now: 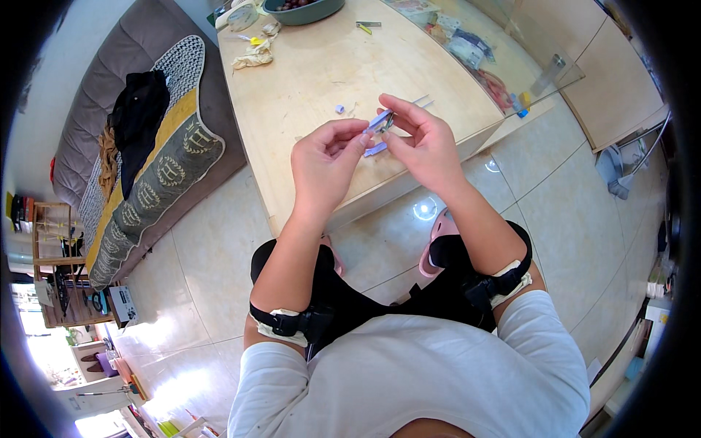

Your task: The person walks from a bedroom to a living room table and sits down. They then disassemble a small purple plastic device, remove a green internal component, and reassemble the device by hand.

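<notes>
With the clock's centre between the left hand and the right hand, a small piece sits between their fingertips, over the bench. On the bench, a loose block lies near at 10, a cloth farther out at 10, a bowl at 11, a small tool at 12. A glass panel is beside the bench at 2. At 9 is a sofa, with a quilt on it and a garment on the quilt; a rack stands at 8.

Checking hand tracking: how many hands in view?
2: the left hand and the right hand, on either side of a small lavender piece above the light table.
</notes>
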